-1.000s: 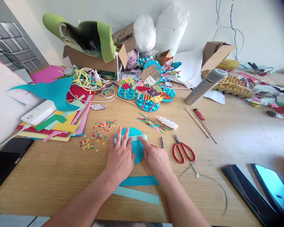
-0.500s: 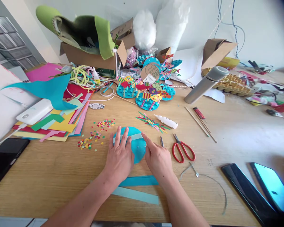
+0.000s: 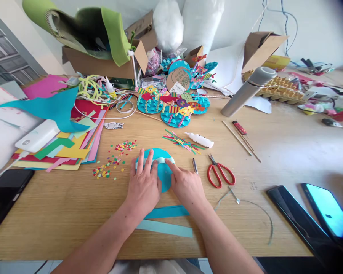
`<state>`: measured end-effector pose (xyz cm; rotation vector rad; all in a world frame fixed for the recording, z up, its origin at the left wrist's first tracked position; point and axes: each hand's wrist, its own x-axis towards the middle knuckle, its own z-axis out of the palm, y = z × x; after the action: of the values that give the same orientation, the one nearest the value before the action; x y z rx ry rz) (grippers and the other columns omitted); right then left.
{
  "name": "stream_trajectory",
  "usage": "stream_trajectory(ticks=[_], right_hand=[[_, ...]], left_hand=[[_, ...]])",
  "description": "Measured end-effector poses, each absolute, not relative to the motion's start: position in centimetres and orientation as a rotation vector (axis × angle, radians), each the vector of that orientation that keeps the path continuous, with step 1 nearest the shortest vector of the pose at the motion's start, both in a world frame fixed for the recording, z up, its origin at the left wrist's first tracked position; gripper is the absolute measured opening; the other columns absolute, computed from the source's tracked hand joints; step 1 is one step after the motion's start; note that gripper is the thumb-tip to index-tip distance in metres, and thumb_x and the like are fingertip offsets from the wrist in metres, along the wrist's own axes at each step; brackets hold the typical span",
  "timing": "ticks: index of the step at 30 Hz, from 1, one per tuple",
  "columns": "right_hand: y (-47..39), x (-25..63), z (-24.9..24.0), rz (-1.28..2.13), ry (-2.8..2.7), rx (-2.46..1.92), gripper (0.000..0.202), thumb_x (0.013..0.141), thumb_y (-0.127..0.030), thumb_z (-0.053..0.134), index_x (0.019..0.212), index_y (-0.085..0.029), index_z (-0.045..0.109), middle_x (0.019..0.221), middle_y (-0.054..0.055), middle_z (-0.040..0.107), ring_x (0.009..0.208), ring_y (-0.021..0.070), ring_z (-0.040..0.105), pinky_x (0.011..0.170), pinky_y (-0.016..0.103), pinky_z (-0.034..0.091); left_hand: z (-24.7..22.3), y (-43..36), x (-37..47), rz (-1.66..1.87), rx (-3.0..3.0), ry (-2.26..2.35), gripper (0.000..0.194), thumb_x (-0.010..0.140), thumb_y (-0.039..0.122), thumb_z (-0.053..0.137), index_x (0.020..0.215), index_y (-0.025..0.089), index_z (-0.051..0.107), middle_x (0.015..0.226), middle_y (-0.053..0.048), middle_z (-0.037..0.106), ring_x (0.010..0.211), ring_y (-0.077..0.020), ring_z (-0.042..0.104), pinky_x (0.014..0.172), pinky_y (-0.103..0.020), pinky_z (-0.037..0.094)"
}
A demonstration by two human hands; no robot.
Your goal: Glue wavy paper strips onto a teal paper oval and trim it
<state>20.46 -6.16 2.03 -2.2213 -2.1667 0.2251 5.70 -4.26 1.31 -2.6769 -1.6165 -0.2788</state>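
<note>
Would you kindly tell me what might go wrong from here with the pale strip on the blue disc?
The pale strip bows up between the left hand and the right hand, so it might crease or spring loose. The blue disc could slide if the left hand lifts away.

- Light-brown wooden table (image 3: 74,207)
- Round blue disc (image 3: 165,181), lying flat
- Flat blue strip (image 3: 168,211) and pale-blue strip (image 3: 168,227), near the table's front edge
- White plastic bottle (image 3: 200,140) beside thin multicoloured strips (image 3: 183,141)
- Red-handled metal scissors (image 3: 214,163)
- Grey cylindrical flask (image 3: 244,95)
</note>
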Motion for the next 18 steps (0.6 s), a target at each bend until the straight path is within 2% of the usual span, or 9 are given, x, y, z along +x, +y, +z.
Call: stream_trajectory(ticks=[7, 18], right_hand=[[-6.13, 20.34, 1.77, 0.221, -2.204, -2.258, 0.047, 0.093, -0.019, 0.041, 0.137, -0.033, 0.051, 0.08, 0.002, 0.074, 0.067, 0.0187, 0.07, 0.05, 0.024, 0.031], [-6.2, 20.34, 1.79, 0.215, -2.257, -2.287, 0.051, 0.094, -0.019, 0.039, 0.142, -0.035, 0.044, 0.081, 0.004, 0.073, 0.068, 0.0196, 0.07, 0.053, 0.024, 0.039]], left_hand=[[1.38, -4.22, 5.69, -0.27, -2.684, -1.623, 0.044, 0.089, 0.023, 0.047, 0.131, 0.013, 0.058, 0.157, -0.011, 0.03, 0.147, -0.0374, 0.012, 0.116, -0.058, 0.025], [1.35, -4.22, 5.79, -0.266, -2.691, -1.626, 0.046, 0.089, 0.022, 0.047, 0.132, 0.012, 0.057, 0.156, -0.01, 0.032, 0.147, -0.0372, 0.012, 0.115, -0.059, 0.025]])
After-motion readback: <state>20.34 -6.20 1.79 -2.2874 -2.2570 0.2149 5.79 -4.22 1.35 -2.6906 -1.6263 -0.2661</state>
